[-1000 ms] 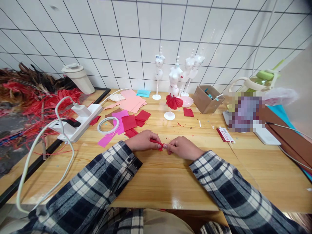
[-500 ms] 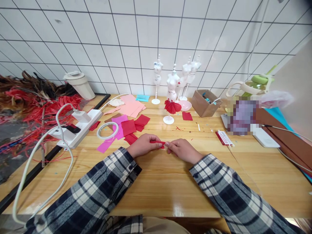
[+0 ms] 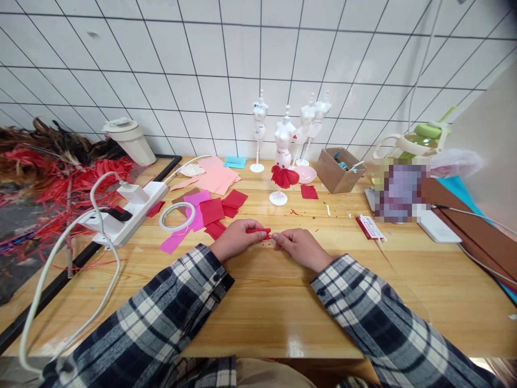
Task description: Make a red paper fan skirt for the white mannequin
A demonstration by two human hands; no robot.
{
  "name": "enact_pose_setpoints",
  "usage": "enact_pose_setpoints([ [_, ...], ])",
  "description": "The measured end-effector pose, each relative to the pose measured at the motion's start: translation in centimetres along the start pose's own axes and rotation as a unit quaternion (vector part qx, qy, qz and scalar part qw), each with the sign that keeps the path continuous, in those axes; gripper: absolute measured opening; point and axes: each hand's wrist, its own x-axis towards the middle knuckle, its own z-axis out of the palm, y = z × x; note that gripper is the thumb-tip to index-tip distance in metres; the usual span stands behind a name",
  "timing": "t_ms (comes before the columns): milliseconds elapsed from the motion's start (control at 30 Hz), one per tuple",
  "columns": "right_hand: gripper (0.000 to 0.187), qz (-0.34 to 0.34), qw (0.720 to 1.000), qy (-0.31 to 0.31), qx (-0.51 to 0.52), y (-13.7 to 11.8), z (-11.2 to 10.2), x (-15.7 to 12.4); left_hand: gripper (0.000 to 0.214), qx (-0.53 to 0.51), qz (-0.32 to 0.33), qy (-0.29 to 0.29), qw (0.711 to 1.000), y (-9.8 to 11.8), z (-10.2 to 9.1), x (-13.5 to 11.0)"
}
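Note:
Both my hands rest on the wooden table (image 3: 266,302) and meet at its middle. My left hand (image 3: 236,238) is closed around a small folded piece of red paper (image 3: 260,231). My right hand (image 3: 298,248) pinches the same red paper at its right end with fingertips pressed together. Loose red and pink paper squares (image 3: 214,207) lie just beyond my left hand, beside a roll of clear tape (image 3: 177,215). A white mini mannequin with a red paper skirt (image 3: 283,161) stands behind my hands.
More white mannequins (image 3: 311,124) stand at the tiled wall. A cardboard box (image 3: 339,170) and a pink dish (image 3: 306,173) sit at back right. A white power strip with cables (image 3: 125,207) lies at left, beside red feathers (image 3: 60,172) and a white cup (image 3: 131,141).
My hands stay together on the red paper, with small finger shifts. The view has tilted slightly, so everything sits a little lower in frame than a second ago.

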Motion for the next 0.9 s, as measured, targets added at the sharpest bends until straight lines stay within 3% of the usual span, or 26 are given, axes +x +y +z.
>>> enact_pose_setpoints([
  [900, 0.058, 0.006, 1.0, 0.001, -0.006, 0.12, 0.15, 0.05, 0.035, 0.008, 0.0, -0.026, 1.0, 0.12, 0.14, -0.08],
])
